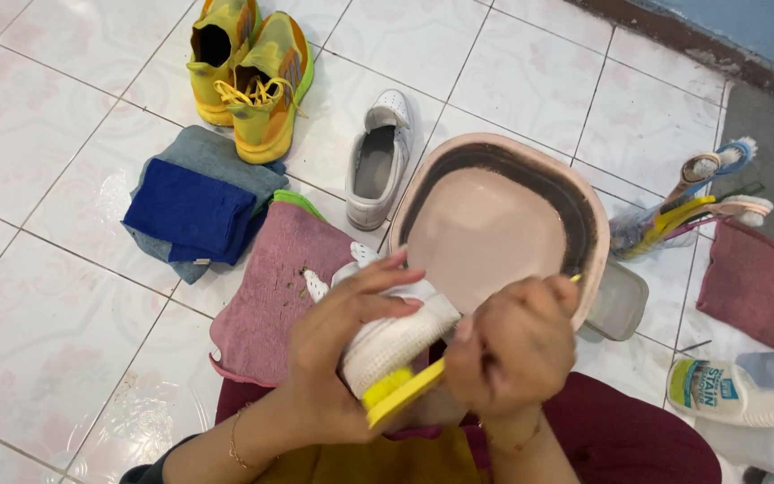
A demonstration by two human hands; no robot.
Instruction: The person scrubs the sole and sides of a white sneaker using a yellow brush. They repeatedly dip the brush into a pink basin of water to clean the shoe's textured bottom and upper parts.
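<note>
**A:** Left hand (342, 336) was wrapped round a white sneaker (396, 336), fingers curled over its upper, gripping it just on the near side of the pink basin (597, 260)!

**B:** And the right hand (517, 350) was clenched on a yellow scrub brush (400, 394), its bristles pressed against the sneaker's sole edge, also at the basin's near rim.

**A:** The basin held cloudy water. The other white sneaker (378, 161) lay just beside its left rim, sole down.

**B:** Farther left of the basin lay a pink cloth (270, 296), then folded blue towels (194, 211). The yellow running shoes (248, 72) stood well beyond those.

**A:** Right of the basin, a holder of brushes (700, 202), a maroon cloth (759, 287), and a white spray bottle (732, 394) lying nearer the person.
</note>
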